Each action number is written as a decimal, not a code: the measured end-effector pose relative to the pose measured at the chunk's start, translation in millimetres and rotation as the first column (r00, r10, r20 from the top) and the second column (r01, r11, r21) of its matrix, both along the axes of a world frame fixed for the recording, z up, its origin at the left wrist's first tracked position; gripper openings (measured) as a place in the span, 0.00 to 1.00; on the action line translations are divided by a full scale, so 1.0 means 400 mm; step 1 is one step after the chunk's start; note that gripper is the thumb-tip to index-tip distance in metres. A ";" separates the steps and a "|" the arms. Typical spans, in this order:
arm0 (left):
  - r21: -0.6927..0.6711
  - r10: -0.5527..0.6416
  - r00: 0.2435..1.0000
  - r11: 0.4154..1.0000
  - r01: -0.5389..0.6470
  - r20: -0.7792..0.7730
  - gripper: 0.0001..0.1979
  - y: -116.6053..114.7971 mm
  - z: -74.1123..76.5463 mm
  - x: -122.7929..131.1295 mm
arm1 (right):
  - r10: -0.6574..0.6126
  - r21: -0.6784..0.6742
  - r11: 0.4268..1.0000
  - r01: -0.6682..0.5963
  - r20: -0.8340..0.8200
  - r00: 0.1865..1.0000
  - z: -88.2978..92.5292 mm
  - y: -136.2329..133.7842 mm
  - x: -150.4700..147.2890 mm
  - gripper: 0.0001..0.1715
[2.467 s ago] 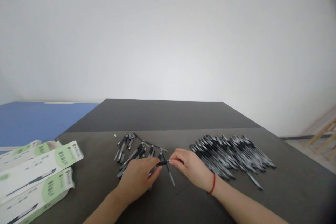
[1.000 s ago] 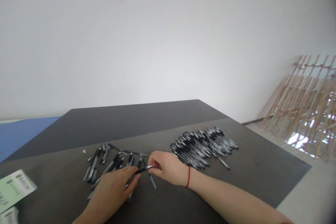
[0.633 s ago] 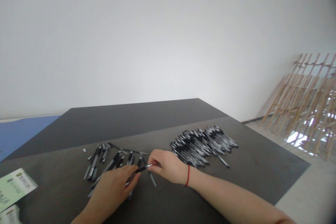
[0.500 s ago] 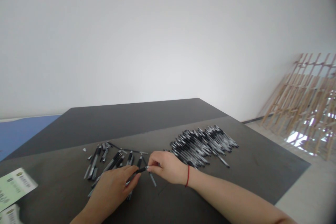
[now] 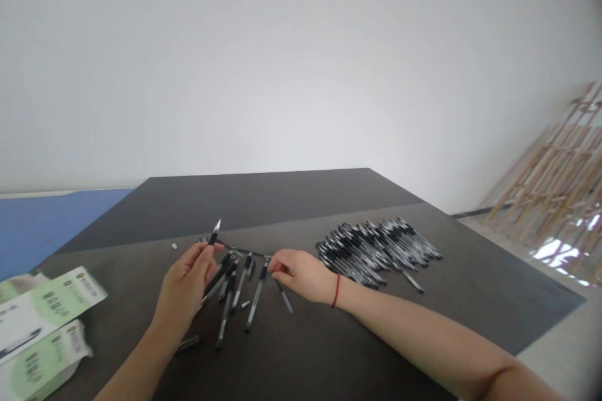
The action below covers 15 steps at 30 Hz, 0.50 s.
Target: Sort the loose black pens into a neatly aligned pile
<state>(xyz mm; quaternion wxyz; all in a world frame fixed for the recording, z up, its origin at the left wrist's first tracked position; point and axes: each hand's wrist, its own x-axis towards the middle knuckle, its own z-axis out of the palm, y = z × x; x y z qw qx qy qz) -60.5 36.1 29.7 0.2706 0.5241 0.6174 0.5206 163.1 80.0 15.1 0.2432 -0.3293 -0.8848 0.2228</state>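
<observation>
My left hand (image 5: 185,282) is closed around a pen (image 5: 214,233) with a black grip, its pointed clear tip slanting upward and bare of a cap. My right hand (image 5: 305,276), with a red cord at the wrist, is over the table with thumb and fingers pinched together. Its fingertips are beside the top end of a loose pen (image 5: 256,297); what they hold, if anything, is hidden. Between the hands lie several more pens and parts, among them a thin clear-and-black piece (image 5: 285,297) and a small white piece (image 5: 245,304).
A large pile of black-and-clear pens (image 5: 376,250) lies to the right on the dark table (image 5: 263,200). Green-and-white printed packs (image 5: 61,307) are at the left edge. A small white bit (image 5: 174,246) lies farther back. Wooden frames (image 5: 555,169) lean at the right wall.
My hands have come apart. The left has lifted the pen and turned its tip upward, while the right stays near the loose pens. The view has shifted, showing more of the packs.
</observation>
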 end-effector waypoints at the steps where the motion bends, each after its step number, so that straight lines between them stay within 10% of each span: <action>1: 0.020 0.005 0.997 1.000 -0.006 0.075 0.15 0.000 0.001 0.001 | 0.042 0.035 0.998 -0.044 0.045 0.998 0.002 -0.001 -0.014 0.06; 15: -0.028 0.004 1.000 1.000 -0.004 -0.001 0.16 0.004 -0.027 0.021 | 0.051 0.364 0.886 -0.286 0.536 0.842 0.011 0.083 -0.135 0.09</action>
